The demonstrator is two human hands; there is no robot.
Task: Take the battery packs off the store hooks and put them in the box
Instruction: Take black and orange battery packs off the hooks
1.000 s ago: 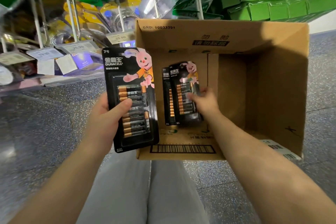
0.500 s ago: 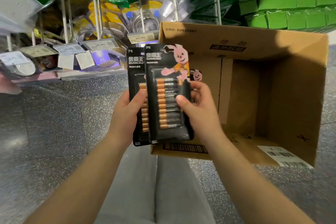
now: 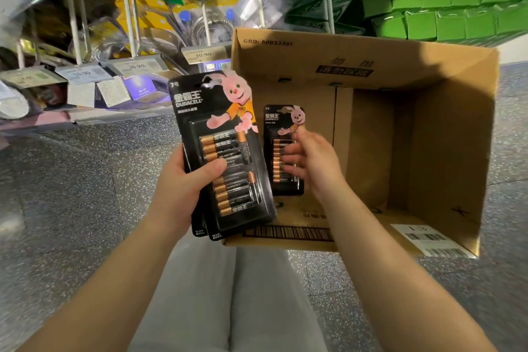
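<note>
Left hand (image 3: 183, 188) grips battery packs (image 3: 223, 151); right hand (image 3: 311, 163), blurred, seemingly spread over box (image 3: 400, 134).

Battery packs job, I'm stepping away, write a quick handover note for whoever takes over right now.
Left hand: grips a stack of battery packs just outside the box's left edge; lower corners of more packs show behind the front one.
Right hand: inside the cardboard box, fingers on the pack in the box, which stands against the box's left side; whether it grips the pack or has let go is unclear.
Done: at least one pack is in the box.
Left: box the stack from the left hand, then check the hooks, where none can be made out.
</note>
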